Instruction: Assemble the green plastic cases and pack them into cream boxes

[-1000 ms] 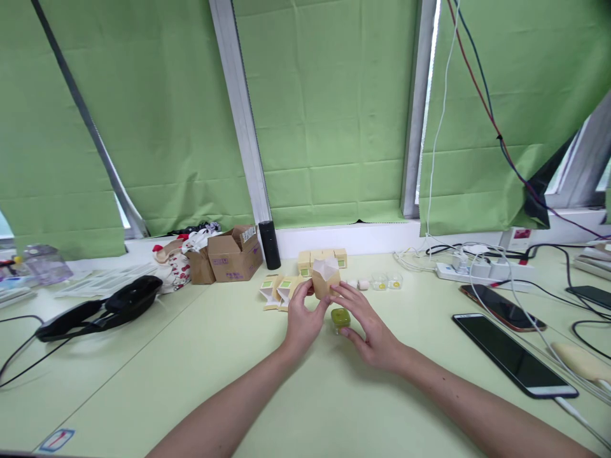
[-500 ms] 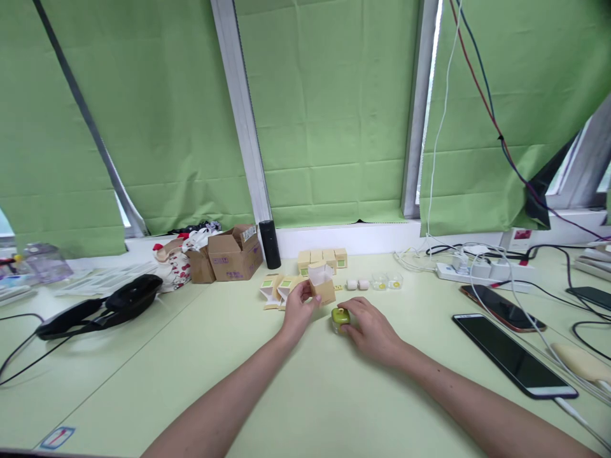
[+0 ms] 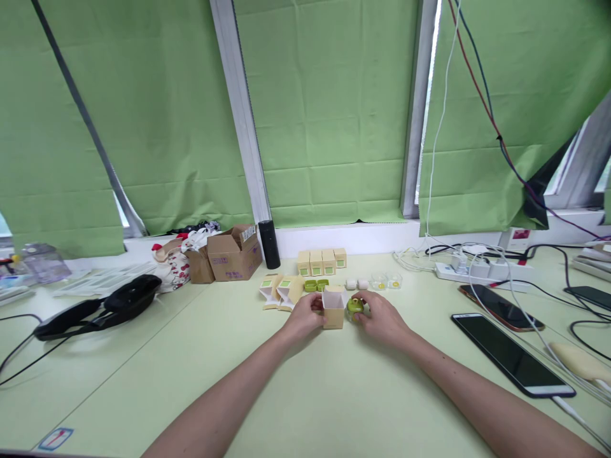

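My left hand [image 3: 304,316] grips a small tan cardboard box [image 3: 333,310] that stands on the desk with its top flaps open. My right hand [image 3: 382,316] pinches a small green round case [image 3: 354,307] just to the right of the box, a little above the desk. Behind them lie two more green cases [image 3: 316,285], two flattened white-and-tan box blanks [image 3: 279,291], a row of closed tan boxes [image 3: 321,261] and some small white and clear pieces [image 3: 375,282].
A brown carton [image 3: 233,256] and a black cylinder [image 3: 269,244] stand at the back left. A black headset [image 3: 102,306] with cable lies far left. Two phones [image 3: 512,354] and a power strip [image 3: 482,273] with tangled cables lie at the right.
My left hand has set the open box down on the desk, nearer to me. My right hand picked up the green case and brought it beside the box.
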A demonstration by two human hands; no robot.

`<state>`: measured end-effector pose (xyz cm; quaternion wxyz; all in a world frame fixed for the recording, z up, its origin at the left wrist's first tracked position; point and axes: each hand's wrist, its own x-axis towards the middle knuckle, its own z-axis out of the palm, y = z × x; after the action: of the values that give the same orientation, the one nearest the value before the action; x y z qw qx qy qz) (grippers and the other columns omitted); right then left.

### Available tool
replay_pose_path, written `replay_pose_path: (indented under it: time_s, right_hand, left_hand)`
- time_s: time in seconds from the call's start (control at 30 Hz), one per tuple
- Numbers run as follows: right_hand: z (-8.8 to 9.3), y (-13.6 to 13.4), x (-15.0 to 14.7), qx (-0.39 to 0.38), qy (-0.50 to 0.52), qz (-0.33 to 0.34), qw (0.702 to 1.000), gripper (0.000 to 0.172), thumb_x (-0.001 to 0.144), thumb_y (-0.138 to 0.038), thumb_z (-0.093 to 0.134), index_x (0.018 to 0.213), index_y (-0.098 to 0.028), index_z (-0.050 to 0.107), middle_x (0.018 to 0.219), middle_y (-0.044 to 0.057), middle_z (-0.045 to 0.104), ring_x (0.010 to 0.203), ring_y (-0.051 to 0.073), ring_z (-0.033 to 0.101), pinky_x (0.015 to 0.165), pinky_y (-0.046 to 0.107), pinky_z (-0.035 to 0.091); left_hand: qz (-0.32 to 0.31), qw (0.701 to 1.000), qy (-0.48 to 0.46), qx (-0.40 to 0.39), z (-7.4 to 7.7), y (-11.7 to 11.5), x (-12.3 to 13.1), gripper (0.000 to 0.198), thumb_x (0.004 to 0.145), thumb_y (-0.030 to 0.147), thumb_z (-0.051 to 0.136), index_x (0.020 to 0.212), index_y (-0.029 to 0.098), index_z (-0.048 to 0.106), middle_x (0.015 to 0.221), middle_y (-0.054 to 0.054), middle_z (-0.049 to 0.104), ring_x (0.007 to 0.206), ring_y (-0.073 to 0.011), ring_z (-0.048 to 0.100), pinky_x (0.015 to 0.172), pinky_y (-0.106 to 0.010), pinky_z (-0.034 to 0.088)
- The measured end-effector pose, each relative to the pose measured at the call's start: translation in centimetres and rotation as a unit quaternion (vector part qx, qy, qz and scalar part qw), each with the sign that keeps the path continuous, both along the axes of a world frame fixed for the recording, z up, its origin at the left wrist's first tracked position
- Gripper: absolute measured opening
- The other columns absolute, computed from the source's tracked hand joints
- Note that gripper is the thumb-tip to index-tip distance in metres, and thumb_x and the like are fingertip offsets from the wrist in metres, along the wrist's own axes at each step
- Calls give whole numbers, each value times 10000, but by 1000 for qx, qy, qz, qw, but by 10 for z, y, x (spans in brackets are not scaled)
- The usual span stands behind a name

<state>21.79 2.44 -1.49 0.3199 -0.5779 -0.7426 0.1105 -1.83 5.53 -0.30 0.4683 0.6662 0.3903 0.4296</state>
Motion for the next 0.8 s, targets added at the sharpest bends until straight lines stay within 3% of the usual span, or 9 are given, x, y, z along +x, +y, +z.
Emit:
replay_pose_path:
  time_s: [0.17, 0.3, 0.4, 0.57, 0.7, 0.8]
  right_hand:
    - [-1, 1, 1, -1, 8, 6, 1000, 348, 819, -205, 690, 1165, -238, 671, 1177, 81, 738, 1110, 288, 669, 885, 365, 490]
    - [-1, 2, 2, -6, 8, 7, 1000, 364, 825, -217, 685, 1188, -239, 668, 1189, 82, 735, 1118, 287, 666, 886, 366, 487]
    - [-1, 2, 2, -7, 5, 7, 1000, 361, 823, -218, 689, 1183, -237, 674, 1177, 82, 739, 1101, 283, 673, 887, 365, 487]
    - [-2, 4, 4, -4, 7, 12, 1000, 372, 829, -238, 699, 1201, -235, 683, 1172, 86, 746, 1085, 280, 682, 878, 361, 494]
    - [-1, 5, 6, -4, 7, 18, 1000, 364, 842, -236, 682, 1206, -232, 685, 1192, 87, 746, 1086, 283, 684, 889, 372, 501]
    - [0, 5, 6, 0, 7, 23, 1000, 342, 838, -214, 681, 1178, -236, 698, 1157, 76, 755, 1052, 274, 691, 881, 363, 504]
  left_hand:
    - [41, 996, -23, 80, 8, -8, -3, 532, 625, 124, 790, 1122, 211, 621, 1151, -90, 697, 1120, -265, 656, 980, -399, 515]
    - [65, 983, -54, 163, 16, -14, -3, 225, 829, 278, 728, 1001, 222, 594, 1141, -75, 666, 1146, -229, 645, 1015, -370, 501]
    - [75, 978, -36, 191, 17, -14, -1, 129, 869, 316, 698, 875, 201, 640, 1043, -80, 700, 1126, -243, 661, 1020, -373, 503]
    - [102, 984, -31, 141, 11, -8, 2, 201, 852, 349, 702, 952, 175, 722, 1030, -104, 760, 970, -244, 714, 963, -400, 540]
    - [92, 989, -62, 100, 9, -4, 1, 256, 789, 259, 691, 1020, 168, 751, 1106, -114, 767, 1051, -252, 710, 969, -383, 533]
    - [76, 993, -75, 48, 10, -2, -2, 363, 718, 185, 660, 1069, 162, 746, 1003, -89, 777, 953, -234, 725, 873, -346, 541]
